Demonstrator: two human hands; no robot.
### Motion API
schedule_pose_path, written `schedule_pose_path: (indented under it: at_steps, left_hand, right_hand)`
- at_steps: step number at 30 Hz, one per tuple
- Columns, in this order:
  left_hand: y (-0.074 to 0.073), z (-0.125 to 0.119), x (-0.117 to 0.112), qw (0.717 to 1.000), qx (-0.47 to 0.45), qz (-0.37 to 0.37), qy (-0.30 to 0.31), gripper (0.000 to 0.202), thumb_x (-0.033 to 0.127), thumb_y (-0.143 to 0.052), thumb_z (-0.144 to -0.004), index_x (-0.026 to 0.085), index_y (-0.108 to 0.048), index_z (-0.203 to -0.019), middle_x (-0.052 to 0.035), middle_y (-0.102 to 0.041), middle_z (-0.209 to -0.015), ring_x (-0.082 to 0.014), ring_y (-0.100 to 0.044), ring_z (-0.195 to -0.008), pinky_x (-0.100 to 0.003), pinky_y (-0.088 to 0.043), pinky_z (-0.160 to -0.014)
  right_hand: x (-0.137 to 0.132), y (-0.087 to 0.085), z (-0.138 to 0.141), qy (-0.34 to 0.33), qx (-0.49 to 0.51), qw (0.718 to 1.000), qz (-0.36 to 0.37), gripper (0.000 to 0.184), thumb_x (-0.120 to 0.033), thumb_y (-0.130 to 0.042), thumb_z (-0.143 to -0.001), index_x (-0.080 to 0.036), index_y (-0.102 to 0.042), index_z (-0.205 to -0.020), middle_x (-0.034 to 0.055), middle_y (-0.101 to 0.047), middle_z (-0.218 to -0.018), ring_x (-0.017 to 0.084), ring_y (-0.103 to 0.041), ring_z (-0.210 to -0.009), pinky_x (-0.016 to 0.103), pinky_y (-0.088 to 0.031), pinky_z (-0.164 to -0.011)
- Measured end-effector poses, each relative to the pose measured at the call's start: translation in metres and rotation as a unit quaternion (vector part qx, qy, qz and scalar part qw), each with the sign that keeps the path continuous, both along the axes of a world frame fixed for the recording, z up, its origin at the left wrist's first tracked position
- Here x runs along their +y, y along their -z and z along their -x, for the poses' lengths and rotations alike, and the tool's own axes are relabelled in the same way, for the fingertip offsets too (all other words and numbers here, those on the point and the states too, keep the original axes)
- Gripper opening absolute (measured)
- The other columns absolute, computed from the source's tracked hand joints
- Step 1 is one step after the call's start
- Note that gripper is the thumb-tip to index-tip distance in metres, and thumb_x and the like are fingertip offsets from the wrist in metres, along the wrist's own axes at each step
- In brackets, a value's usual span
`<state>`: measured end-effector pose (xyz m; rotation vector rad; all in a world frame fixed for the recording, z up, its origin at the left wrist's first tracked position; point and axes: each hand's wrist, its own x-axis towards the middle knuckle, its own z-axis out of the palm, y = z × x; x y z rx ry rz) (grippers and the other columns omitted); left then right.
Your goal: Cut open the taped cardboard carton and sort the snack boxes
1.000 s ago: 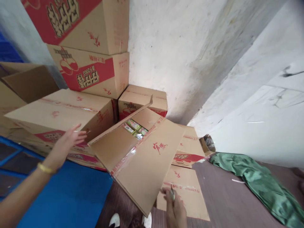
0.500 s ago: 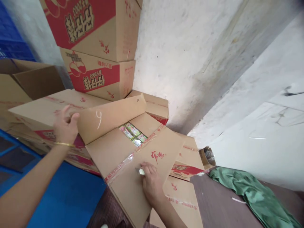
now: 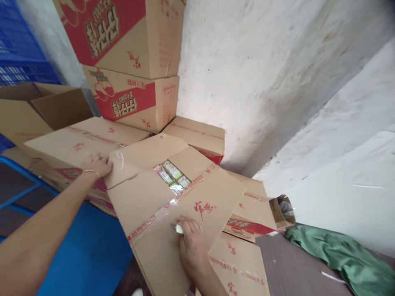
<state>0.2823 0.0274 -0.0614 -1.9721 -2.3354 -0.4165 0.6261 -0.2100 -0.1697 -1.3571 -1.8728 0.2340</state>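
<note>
A cardboard carton lies in front of me with one top flap folded outward, a white handwritten mark on it. Through the opening show several small green-and-pink packs. My left hand rests at the flap's left end, its fingers loosely stretched out over the neighbouring box and holding nothing. In my right hand is a utility knife, its blade pointing left above the other flap, which bears red lettering and printed tape. The knife's handle is mostly hidden by my fingers.
Red-printed cartons are stacked against the white wall. At the far left stand an open carton and blue crates. A blue metal frame is below. Green cloth lies on the dark floor at right.
The marked flap has gone from standing up to lying folded back. My left hand has moved down and right against its end. My right hand, still with the knife, has shifted slightly left.
</note>
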Motion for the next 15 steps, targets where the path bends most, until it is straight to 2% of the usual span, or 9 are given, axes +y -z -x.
schedule_pose_path:
  at_steps: [1, 3, 4, 5, 7, 8, 11, 13, 15]
  left_hand:
    - [-0.001, -0.011, -0.007, 1.000, 0.014, -0.016, -0.005, 0.054, 0.033, -0.037, -0.092, -0.005, -0.049, -0.129, -0.0250, -0.025, -0.153, -0.0485, -0.011, -0.141, -0.074, -0.016, -0.107]
    - [0.004, -0.035, -0.028, 0.996, 0.049, -0.078, 0.015, 0.056, 0.031, -0.036, -0.092, -0.005, -0.042, -0.136, -0.0226, -0.015, -0.157, -0.0395, 0.000, -0.146, -0.064, -0.006, -0.116]
    - [0.009, -0.048, -0.040, 0.990, 0.067, -0.117, 0.050, 0.057, 0.031, -0.036, -0.093, -0.002, -0.041, -0.138, -0.0200, -0.013, -0.158, -0.0353, 0.001, -0.147, -0.058, -0.004, -0.119]
    - [0.017, -0.060, -0.052, 0.982, 0.079, -0.130, 0.110, 0.055, 0.033, -0.035, -0.093, 0.005, -0.043, -0.140, -0.0166, -0.014, -0.159, -0.0327, 0.000, -0.147, -0.055, -0.006, -0.120]
    - [0.037, -0.079, -0.073, 0.970, 0.073, -0.080, 0.219, 0.052, 0.039, -0.034, -0.094, 0.018, -0.047, -0.140, -0.0115, -0.022, -0.157, -0.0296, -0.009, -0.148, -0.051, -0.015, -0.120]
    - [0.046, -0.086, -0.081, 0.966, 0.062, -0.036, 0.250, 0.051, 0.042, -0.033, -0.095, 0.023, -0.048, -0.140, -0.0098, -0.027, -0.156, -0.0288, -0.014, -0.147, -0.051, -0.018, -0.119]
    - [0.064, -0.094, -0.092, 0.965, 0.037, 0.041, 0.255, 0.052, 0.043, -0.026, -0.097, 0.027, -0.046, -0.142, -0.0085, -0.038, -0.150, -0.0268, -0.023, -0.145, -0.052, -0.018, -0.119]
    - [0.066, -0.094, -0.093, 0.965, 0.035, 0.044, 0.257, 0.053, 0.041, -0.025, -0.097, 0.023, -0.046, -0.142, -0.0100, -0.038, -0.150, -0.0264, -0.023, -0.145, -0.051, -0.016, -0.120]
    - [0.065, -0.093, -0.094, 0.962, 0.037, 0.036, 0.268, 0.053, 0.040, -0.026, -0.097, 0.021, -0.047, -0.141, -0.0121, -0.037, -0.150, -0.0268, -0.023, -0.144, -0.050, -0.016, -0.120]
  right_hand:
    - [-0.001, 0.001, -0.001, 0.000, 0.007, 1.000, 0.001, 0.055, 0.008, -0.034, -0.064, -0.017, -0.062, -0.105, 0.0080, -0.068, -0.113, 0.021, -0.058, -0.109, 0.036, -0.042, -0.091]
    - [-0.003, 0.000, -0.004, -0.002, 0.021, 1.000, 0.010, 0.053, 0.007, -0.035, -0.068, -0.018, -0.062, -0.107, 0.0069, -0.068, -0.113, 0.020, -0.057, -0.110, 0.036, -0.041, -0.092]
    - [-0.002, -0.002, -0.005, -0.005, 0.025, 1.000, 0.017, 0.052, 0.006, -0.035, -0.071, -0.019, -0.062, -0.109, 0.0064, -0.068, -0.112, 0.020, -0.057, -0.110, 0.036, -0.041, -0.092]
    - [0.000, -0.005, -0.006, -0.014, 0.027, 0.999, 0.026, 0.050, 0.005, -0.036, -0.074, -0.019, -0.062, -0.110, 0.0062, -0.068, -0.112, 0.020, -0.057, -0.109, 0.035, -0.041, -0.092]
    - [0.011, -0.015, -0.006, -0.055, 0.013, 0.998, 0.036, 0.047, 0.002, -0.036, -0.080, -0.019, -0.061, -0.114, 0.0065, -0.067, -0.114, 0.019, -0.056, -0.109, 0.034, -0.041, -0.092]
    - [0.021, -0.022, -0.003, -0.084, -0.006, 0.996, 0.039, 0.046, 0.001, -0.037, -0.082, -0.019, -0.060, -0.116, 0.0069, -0.067, -0.116, 0.019, -0.055, -0.110, 0.034, -0.040, -0.093]
    - [0.058, -0.046, 0.011, -0.165, -0.131, 0.976, 0.063, 0.035, -0.006, -0.041, -0.089, -0.019, -0.062, -0.113, 0.0081, -0.066, -0.117, 0.020, -0.054, -0.111, 0.036, -0.036, -0.097]
    - [0.081, -0.060, 0.022, -0.197, -0.240, 0.946, 0.089, 0.025, -0.012, -0.043, -0.092, -0.018, -0.064, -0.105, 0.0093, -0.066, -0.111, 0.022, -0.054, -0.107, 0.036, -0.037, -0.093]
    - [0.095, -0.069, 0.031, -0.221, -0.324, 0.914, 0.104, 0.022, -0.016, -0.043, -0.094, -0.016, -0.064, -0.102, 0.0103, -0.067, -0.105, 0.023, -0.054, -0.102, 0.034, -0.038, -0.084]
